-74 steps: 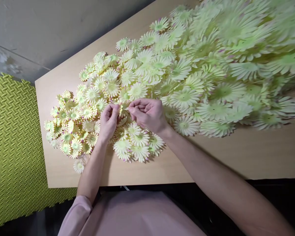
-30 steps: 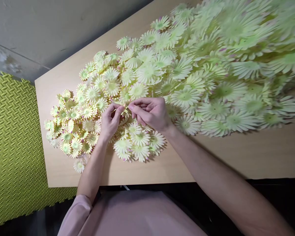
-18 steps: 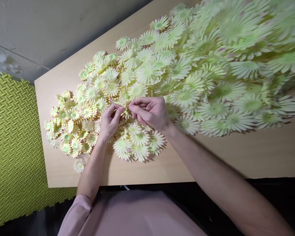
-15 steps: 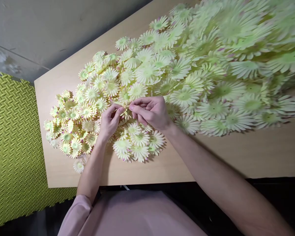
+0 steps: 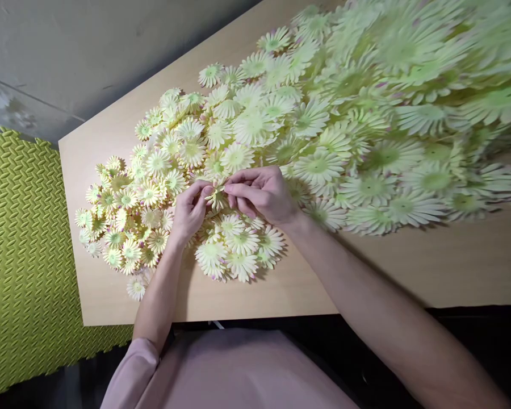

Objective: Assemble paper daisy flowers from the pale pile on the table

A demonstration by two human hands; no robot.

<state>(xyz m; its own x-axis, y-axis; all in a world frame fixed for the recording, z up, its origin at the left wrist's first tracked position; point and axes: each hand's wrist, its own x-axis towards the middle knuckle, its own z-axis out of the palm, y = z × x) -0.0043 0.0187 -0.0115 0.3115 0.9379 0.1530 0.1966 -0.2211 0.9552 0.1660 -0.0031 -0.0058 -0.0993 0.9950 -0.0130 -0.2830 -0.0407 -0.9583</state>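
A wide heap of pale yellow-green fabric daisy heads (image 5: 255, 125) covers much of a light wooden table (image 5: 430, 267). My left hand (image 5: 190, 209) and my right hand (image 5: 262, 193) meet above the near part of the heap. Both pinch one small yellow daisy head (image 5: 216, 196) between their fingertips, the left from the left side, the right from the right. The other fingers of each hand are curled in. More daisy heads (image 5: 234, 250) lie just below the hands.
The heap rises and blurs toward the upper right (image 5: 409, 68). A green textured foam mat (image 5: 21, 255) covers the floor at the left, past the table's left edge. Bare tabletop runs along the near edge (image 5: 281, 301). My pink-clothed lap (image 5: 230, 369) is below the table.
The hands have stayed in place over the heap, their fingertips working on the small daisy head. The view has shifted very slightly.
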